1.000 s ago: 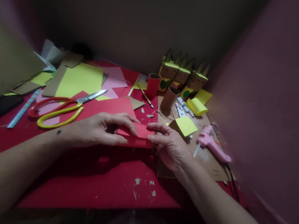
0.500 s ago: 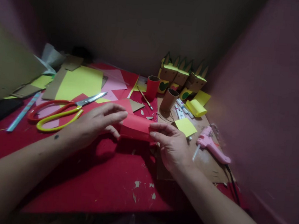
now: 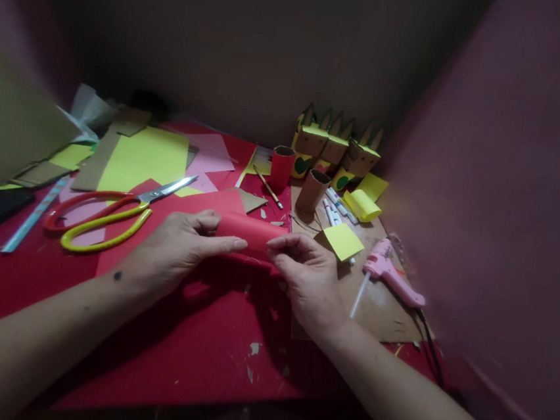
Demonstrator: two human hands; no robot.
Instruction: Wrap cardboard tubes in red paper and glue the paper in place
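A curved piece of red paper [image 3: 251, 232] is held between my two hands above the red tabletop. My left hand [image 3: 190, 241] grips its left end, the thumb lying along the near side and the fingers behind. At the right end, my right hand [image 3: 304, 265] pinches the paper between thumb and fingers. Large scissors [image 3: 126, 212] with one red and one yellow handle lie beyond my left wrist. Behind the paper stand a red-covered cardboard tube [image 3: 282, 170] and a bare brown tube [image 3: 312, 193], both upright.
A pink glue gun [image 3: 393, 274] rests on a cardboard sheet [image 3: 373, 318] at right, near markers [image 3: 332, 208] and yellow paper [image 3: 346, 241]. Cardboard figures [image 3: 335, 146] stand at the back. Yellow sheets [image 3: 141, 157], a pencil [image 3: 268, 188] and a striped blue strip [image 3: 34, 216] lie around. Scraps litter the front.
My left hand has closed on the left end of the red paper, where its fingers were more spread before. My right hand keeps its pinch and has shifted slightly left.
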